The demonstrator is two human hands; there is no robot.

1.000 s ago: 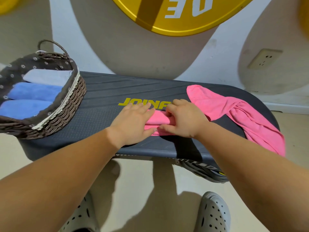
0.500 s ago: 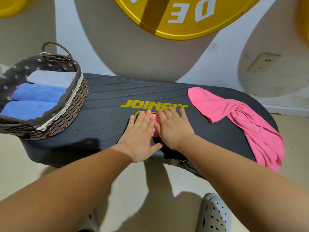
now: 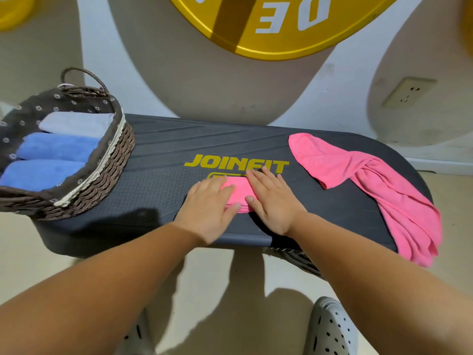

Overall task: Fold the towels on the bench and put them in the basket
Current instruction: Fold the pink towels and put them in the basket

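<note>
Left hand [image 3: 207, 208] and right hand [image 3: 273, 204], fingers [image 3: 271, 183] straight, press the folded pink towel [image 3: 239, 190] at the counter's [image 3: 158, 175] six o'clock.

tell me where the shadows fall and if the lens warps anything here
Head view: the arms cast dark shadows on the floor under the bench, plus a patch on the bench left of the left hand; head view: the wide-angle lens bows the bench and swells the forearms; head view: centre sharp, far right edge smeared.
</note>
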